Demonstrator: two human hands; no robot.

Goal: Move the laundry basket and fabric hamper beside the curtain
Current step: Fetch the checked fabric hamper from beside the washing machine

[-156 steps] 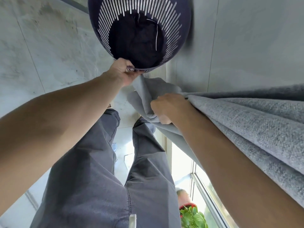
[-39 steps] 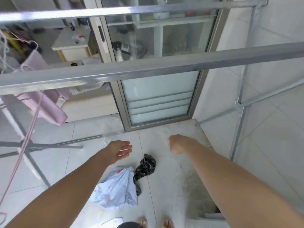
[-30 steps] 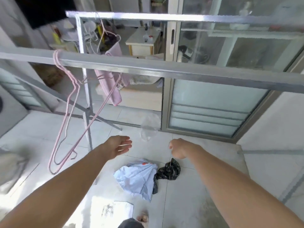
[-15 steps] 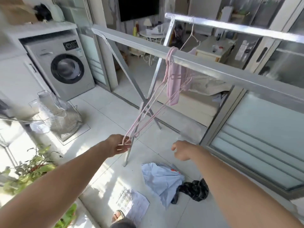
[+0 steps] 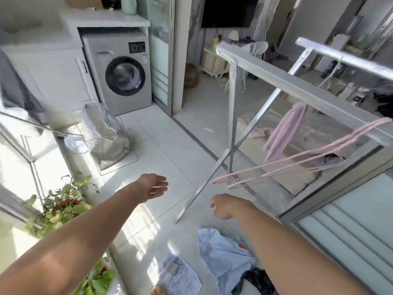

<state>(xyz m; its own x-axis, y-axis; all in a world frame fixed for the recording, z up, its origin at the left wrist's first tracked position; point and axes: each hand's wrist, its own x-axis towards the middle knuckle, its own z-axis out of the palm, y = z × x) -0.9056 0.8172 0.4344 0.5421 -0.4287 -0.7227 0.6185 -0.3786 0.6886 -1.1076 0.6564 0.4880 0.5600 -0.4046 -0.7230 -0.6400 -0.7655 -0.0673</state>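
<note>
Both hands reach out empty over the white tiled floor [image 5: 170, 150]: the left hand [image 5: 153, 186], just left of the frame's centre, has its fingers straight and relaxed, palm turned inward, while the right hand [image 5: 223, 206], lower and right of centre, has its fingers loosely curled downward around nothing. At the left edge, potted plants [image 5: 61, 206] sit in bright sun by the window. In the middle left, the fabric hamper [image 5: 106, 137], a pale checked bag in a wire frame with clear plastic draped over it, stands on the floor in front of the washing machine [image 5: 121, 75], well apart from both hands. At the bottom centre lie a printed sheet of paper [image 5: 179, 275], then a crumpled light blue garment [image 5: 223, 254] and a black one [image 5: 258, 281] touching it. On the right, a metal drying rack [image 5: 276, 81] crosses the frame, carrying a pink cloth [image 5: 282, 130] and pink hangers [image 5: 297, 165].
</note>
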